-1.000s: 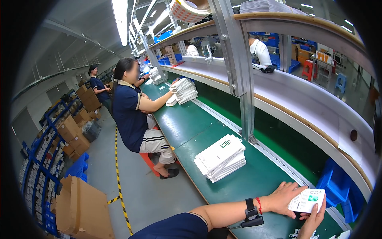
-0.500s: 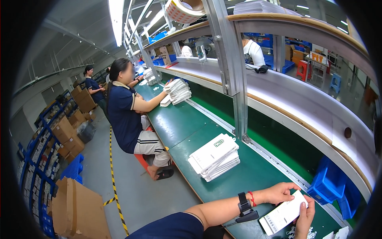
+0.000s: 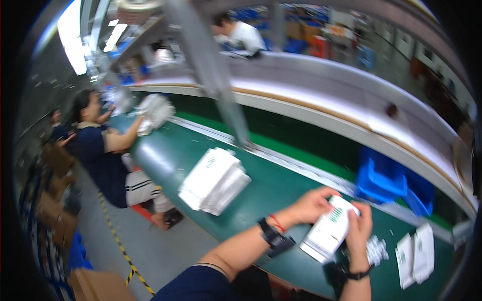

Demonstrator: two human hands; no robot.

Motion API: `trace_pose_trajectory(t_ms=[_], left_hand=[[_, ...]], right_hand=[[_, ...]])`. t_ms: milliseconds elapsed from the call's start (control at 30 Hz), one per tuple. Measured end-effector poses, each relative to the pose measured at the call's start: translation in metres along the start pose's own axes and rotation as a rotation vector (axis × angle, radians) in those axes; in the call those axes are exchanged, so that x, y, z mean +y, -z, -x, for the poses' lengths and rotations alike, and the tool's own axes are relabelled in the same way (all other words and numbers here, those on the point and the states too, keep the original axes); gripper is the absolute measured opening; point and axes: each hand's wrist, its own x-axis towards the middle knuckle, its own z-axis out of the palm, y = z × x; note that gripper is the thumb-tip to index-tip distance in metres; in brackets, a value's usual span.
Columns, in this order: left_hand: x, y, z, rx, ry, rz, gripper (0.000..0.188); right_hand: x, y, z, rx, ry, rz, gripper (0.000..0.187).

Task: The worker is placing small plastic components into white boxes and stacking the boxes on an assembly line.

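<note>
Between my two hands is a flat white box [image 3: 327,230] with green print on its upward face, tilted above the green workbench. My left hand [image 3: 315,204] pinches its far left corner, and my right hand [image 3: 360,228] grips its right side near the top. A loose heap of small white pieces [image 3: 376,251] lies beside my right wrist. Farther right rest two similar flat white boxes [image 3: 415,256]. To the left of my hands stands a stack of the same white boxes [image 3: 213,180]. Motion smears the picture somewhat.
Blue plastic bins [image 3: 380,175] sit beyond my hands under a long white shelf [image 3: 301,108]. A metal post [image 3: 211,70] rises at the bench's back edge. At left a seated co-worker [image 3: 103,145] handles another white stack [image 3: 154,111]. Cartons [image 3: 95,286] stand on the floor.
My view has swung to the right. The box has been turned over, so its green-printed face now shows. More of my right arm and the boxes at right have come into view.
</note>
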Motion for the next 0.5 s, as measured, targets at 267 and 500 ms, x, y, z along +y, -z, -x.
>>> trace_pose_trajectory(t_ms=[267,500], left_hand=[[0.004,0.002,-0.004,-0.025,0.045,-0.143,0.031],[0.006,-0.005,0.0,0.014,0.023,-0.12,0.033]], right_hand=[[0.008,0.005,-0.002,0.002,-0.036,-0.148,0.014],[-0.007,-0.001,0.003,0.036,-0.1,-0.263,0.033]])
